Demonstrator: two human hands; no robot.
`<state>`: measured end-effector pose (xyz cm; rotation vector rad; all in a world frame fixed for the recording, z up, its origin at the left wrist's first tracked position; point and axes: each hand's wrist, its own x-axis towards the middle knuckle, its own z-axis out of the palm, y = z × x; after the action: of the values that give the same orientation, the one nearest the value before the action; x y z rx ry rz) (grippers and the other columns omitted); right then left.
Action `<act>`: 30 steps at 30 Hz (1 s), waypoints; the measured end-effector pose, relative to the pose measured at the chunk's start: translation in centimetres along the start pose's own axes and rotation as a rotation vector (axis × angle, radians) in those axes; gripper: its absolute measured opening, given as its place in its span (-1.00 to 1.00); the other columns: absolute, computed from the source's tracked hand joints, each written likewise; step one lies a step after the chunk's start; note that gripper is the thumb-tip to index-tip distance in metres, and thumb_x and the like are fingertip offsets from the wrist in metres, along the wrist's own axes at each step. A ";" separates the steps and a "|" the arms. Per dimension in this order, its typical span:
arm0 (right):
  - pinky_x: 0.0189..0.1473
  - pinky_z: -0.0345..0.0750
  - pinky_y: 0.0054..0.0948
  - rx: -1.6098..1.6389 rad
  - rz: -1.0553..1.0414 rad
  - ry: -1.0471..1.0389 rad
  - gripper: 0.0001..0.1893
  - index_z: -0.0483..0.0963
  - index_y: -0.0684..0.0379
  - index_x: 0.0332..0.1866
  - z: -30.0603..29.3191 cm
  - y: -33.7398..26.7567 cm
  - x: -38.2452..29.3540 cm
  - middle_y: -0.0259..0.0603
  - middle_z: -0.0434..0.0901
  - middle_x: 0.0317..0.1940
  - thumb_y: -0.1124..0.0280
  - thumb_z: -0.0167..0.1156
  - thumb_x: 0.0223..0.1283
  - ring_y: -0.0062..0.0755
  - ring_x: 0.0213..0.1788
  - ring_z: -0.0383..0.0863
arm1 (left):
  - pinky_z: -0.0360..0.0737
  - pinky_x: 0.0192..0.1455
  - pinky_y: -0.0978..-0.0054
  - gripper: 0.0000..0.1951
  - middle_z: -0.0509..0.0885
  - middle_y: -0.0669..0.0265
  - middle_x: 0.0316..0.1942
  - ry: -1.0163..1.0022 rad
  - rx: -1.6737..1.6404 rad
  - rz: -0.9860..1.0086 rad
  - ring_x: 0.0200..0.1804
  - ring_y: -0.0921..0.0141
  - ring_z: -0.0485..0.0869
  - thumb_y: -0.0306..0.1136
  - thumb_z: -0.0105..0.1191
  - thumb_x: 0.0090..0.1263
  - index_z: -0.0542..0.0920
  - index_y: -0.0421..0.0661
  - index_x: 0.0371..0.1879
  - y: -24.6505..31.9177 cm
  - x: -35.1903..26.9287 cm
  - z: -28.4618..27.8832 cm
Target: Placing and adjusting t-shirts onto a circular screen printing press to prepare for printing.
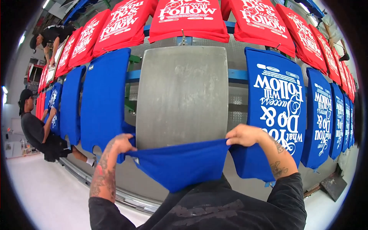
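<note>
Straight before me lies a bare grey metal platen (pixel 181 95) with a scuffed surface. A blue fabric garment (pixel 184 164) is stretched across the platen's near end, its upper edge pulled taut. My left hand (pixel 123 143) pinches that edge at the left corner, close to a small label. At the opposite corner my right hand (pixel 243 135) grips it between thumb and fingers. The lower part of the garment hangs in front of my black shirt.
Plain blue shirts (pixel 103 97) cover platens to the left; blue printed ones (pixel 276 109) stand to the right. Red printed shirts (pixel 187 17) line the far row. Two people (pixel 37 123) work at the left; another person (pixel 330 28) is partly visible far right. A metal floor rail (pixel 129 198) runs below.
</note>
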<state>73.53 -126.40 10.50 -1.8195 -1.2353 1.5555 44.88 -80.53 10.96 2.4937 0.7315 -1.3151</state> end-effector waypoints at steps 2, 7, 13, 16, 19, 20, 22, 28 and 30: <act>-0.06 0.58 -0.30 0.032 -0.034 0.150 -0.72 0.62 0.24 -0.06 -4.1 2.4 0.7 -0.10 0.70 -0.27 0.20 0.20 0.50 -0.26 -0.18 0.66 | 0.66 0.15 0.22 -0.33 0.73 0.10 0.16 -0.030 -0.343 -0.129 0.14 0.16 0.72 -0.05 0.49 0.18 0.65 -0.10 0.26 3.9 2.8 -6.7; -0.22 0.44 -0.44 0.093 -0.119 0.605 -0.64 0.52 0.24 -0.26 -16.0 6.2 7.0 -0.48 0.44 -0.44 0.13 0.14 0.57 -0.66 -0.31 0.33 | 0.59 0.08 0.07 -0.72 0.74 0.28 -0.05 0.278 -1.343 0.175 -0.02 0.36 0.65 -0.22 0.24 0.41 0.73 -0.07 0.01 2.0 16.8 -16.1; -0.31 0.34 -0.50 0.219 -0.106 1.040 -0.60 0.61 0.24 -0.20 -26.2 10.5 14.5 -0.54 0.45 -0.46 0.07 0.15 0.56 -0.70 -0.38 0.33 | 0.60 0.21 0.26 -0.71 0.73 0.28 0.03 0.632 -1.687 0.354 0.08 0.40 0.65 -0.40 0.20 0.46 0.68 -0.14 0.12 6.3 27.3 -25.3; -0.30 0.39 -0.48 0.315 0.011 1.115 -0.61 0.67 0.18 -0.15 -27.3 11.6 16.2 -0.51 0.50 -0.46 0.03 0.18 0.54 -0.68 -0.39 0.39 | 0.61 0.16 0.35 -0.66 0.77 0.27 0.02 0.869 -1.233 0.328 0.03 0.40 0.71 -0.39 0.28 0.36 0.71 -0.13 0.11 7.9 28.7 -25.3; -0.27 0.44 -0.47 0.321 -0.008 1.130 -0.60 0.68 0.19 -0.13 -26.8 12.0 16.6 -0.49 0.55 -0.44 0.01 0.18 0.53 -0.65 -0.38 0.44 | 0.65 0.04 0.44 -0.71 0.85 0.24 -0.15 0.970 -0.680 0.170 -0.09 0.39 0.79 -0.26 0.36 0.27 0.81 0.00 -0.04 8.4 28.9 -26.2; -0.25 0.48 -0.43 0.280 -0.001 1.168 -0.58 0.68 0.22 -0.15 -27.1 12.2 16.5 -0.42 0.57 -0.47 0.01 0.21 0.50 -0.61 -0.37 0.49 | 0.65 0.03 0.42 -0.74 0.85 0.26 -0.19 0.968 -0.634 0.104 -0.10 0.37 0.80 -0.23 0.35 0.27 0.82 0.04 -0.08 9.0 29.1 -26.9; -0.24 0.50 -0.42 0.191 0.013 1.237 -0.58 0.69 0.23 -0.17 -28.2 11.5 16.9 -0.37 0.57 -0.49 0.00 0.23 0.48 -0.59 -0.37 0.49 | 0.65 0.02 0.36 -0.77 0.85 0.29 -0.25 1.042 -0.514 0.035 -0.10 0.34 0.80 -0.14 0.34 0.27 0.84 0.13 -0.14 8.4 29.7 -28.7; -0.03 0.60 -0.24 0.066 0.209 1.304 -0.52 0.73 0.20 0.00 -30.3 12.6 19.6 -0.10 0.78 -0.30 -0.06 0.26 0.39 -0.27 -0.15 0.76 | 0.65 0.09 0.30 -0.79 0.84 0.25 -0.15 0.981 -0.377 -0.108 -0.03 0.27 0.80 -0.13 0.37 0.25 0.85 0.14 -0.19 9.7 32.1 -30.9; -0.03 0.60 -0.24 0.128 0.199 1.298 -0.52 0.73 0.21 0.02 -30.2 13.2 20.1 -0.11 0.78 -0.27 -0.06 0.26 0.39 -0.28 -0.13 0.76 | 0.65 0.10 0.28 -0.78 0.83 0.24 -0.14 1.027 -0.304 -0.123 -0.01 0.25 0.79 -0.13 0.33 0.24 0.85 0.13 -0.19 10.1 32.9 -29.9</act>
<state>105.67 -109.78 -2.83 -2.2135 -0.3122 0.2362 86.85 -66.05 0.78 2.7580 1.1560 0.1818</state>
